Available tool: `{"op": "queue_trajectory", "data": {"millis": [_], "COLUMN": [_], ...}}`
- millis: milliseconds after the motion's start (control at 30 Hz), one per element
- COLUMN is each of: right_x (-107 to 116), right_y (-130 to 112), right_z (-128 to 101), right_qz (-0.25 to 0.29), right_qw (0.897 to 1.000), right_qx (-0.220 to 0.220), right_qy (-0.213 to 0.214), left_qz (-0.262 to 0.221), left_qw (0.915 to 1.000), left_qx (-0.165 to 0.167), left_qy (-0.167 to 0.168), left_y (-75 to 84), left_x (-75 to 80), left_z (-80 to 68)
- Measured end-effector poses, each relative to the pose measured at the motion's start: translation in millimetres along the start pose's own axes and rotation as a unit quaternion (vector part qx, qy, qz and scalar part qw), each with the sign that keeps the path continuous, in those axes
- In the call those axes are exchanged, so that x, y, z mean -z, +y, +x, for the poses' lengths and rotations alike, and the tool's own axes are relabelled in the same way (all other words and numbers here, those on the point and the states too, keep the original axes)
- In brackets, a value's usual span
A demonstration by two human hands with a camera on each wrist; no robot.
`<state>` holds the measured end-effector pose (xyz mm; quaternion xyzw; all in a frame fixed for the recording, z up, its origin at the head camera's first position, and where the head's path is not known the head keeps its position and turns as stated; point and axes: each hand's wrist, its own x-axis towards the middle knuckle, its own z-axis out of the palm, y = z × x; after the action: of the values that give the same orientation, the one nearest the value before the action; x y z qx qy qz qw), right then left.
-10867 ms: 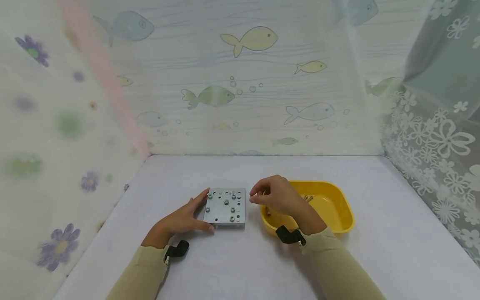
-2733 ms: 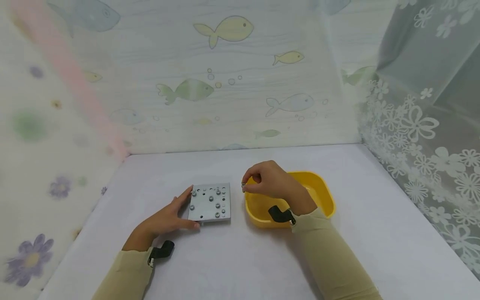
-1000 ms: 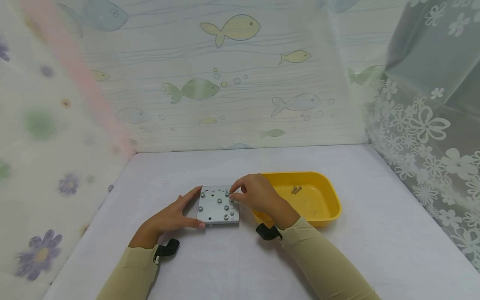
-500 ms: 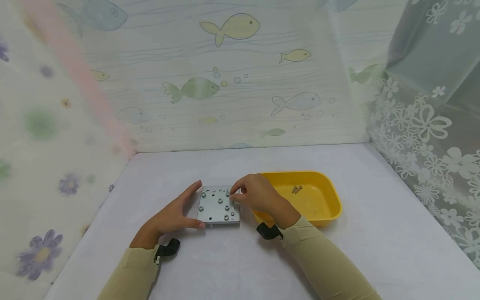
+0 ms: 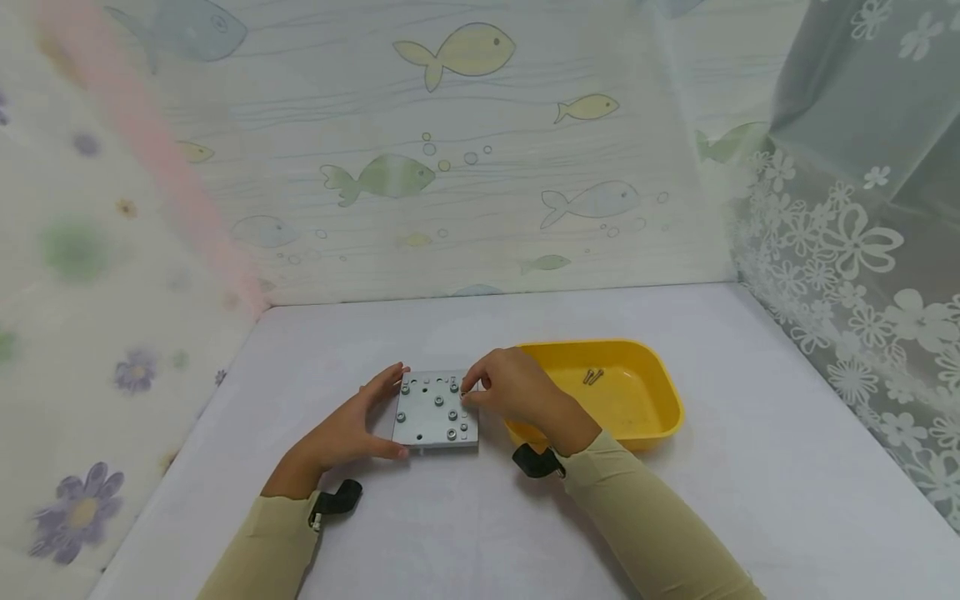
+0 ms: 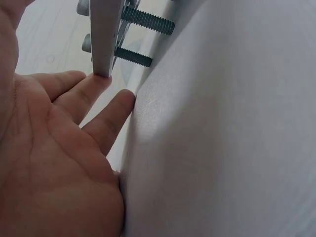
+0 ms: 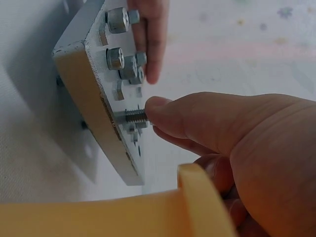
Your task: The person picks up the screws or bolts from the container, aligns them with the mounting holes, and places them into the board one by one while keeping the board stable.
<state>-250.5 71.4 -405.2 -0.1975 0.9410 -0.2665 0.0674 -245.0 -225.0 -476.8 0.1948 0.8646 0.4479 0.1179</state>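
Note:
A square silver metal plate [image 5: 426, 423] stands raised on the table, with several socket-head screws [image 5: 438, 402] in its holes. Threaded ends of screws [image 6: 150, 21] stick out underneath, as the left wrist view shows. My left hand [image 5: 348, 429] steadies the plate's left side, thumb at the near corner and fingers by the far one. Thumb and fingertips of my right hand [image 5: 521, 390] pinch a small screw [image 7: 136, 116] at a hole near the plate's right edge; its thread shows between the thumb and the plate, while its head is hidden.
A yellow tray [image 5: 637, 412] sits just right of the plate, partly beneath my right forearm. A couple of loose screws [image 5: 596, 377] lie in it. Fish-printed curtain [image 5: 480, 233] hangs behind the white table [image 5: 465, 542].
Since 2.7 seconds ago my right hand has carried the screw left from the tray's edge to the plate. Over the last second it stays there; my left fingers lifted slightly off the far corner.

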Motion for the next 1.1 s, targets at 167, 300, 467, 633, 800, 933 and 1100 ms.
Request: {"op": "queue_trajectory", "data": {"millis": [167, 300, 467, 633, 800, 933, 1100], "right_x": [-1.3, -2.9, -4.5, -6.5, -8.2, -9.1, -8.1], "right_y": [-0.1, 0.6, 0.9, 0.6, 0.3, 0.8, 1.4], "right_z": [0.1, 0.8, 1.8, 2.7, 3.4, 2.9, 2.6], "right_qz": [-0.014, -0.034, -0.043, -0.057, -0.062, -0.064, -0.063], "right_qw": [1.0, 0.999, 0.999, 0.998, 0.998, 0.998, 0.998], "right_qx": [0.0, 0.007, 0.009, 0.006, 0.002, 0.006, 0.009], "right_qy": [-0.001, -0.003, -0.005, -0.009, -0.006, 0.002, 0.0], "left_qz": [-0.004, -0.007, -0.008, -0.007, -0.015, -0.023, -0.029], "left_qw": [1.0, 0.9999, 0.9999, 0.9999, 0.9998, 0.9996, 0.9995], "left_qx": [-0.003, -0.002, 0.003, 0.006, 0.005, 0.005, 0.002], "left_qy": [-0.006, -0.008, -0.009, -0.01, -0.012, -0.014, -0.014], "left_y": [-1.6, -0.8, 0.3, 2.1, 4.3, 4.6, 3.9], "left_x": [1.4, 2.2, 2.9, 4.0, 5.1, 5.2, 4.9], "left_z": [-0.1, -0.9, -1.8, -3.0, -3.7, -3.5, -3.1]}}
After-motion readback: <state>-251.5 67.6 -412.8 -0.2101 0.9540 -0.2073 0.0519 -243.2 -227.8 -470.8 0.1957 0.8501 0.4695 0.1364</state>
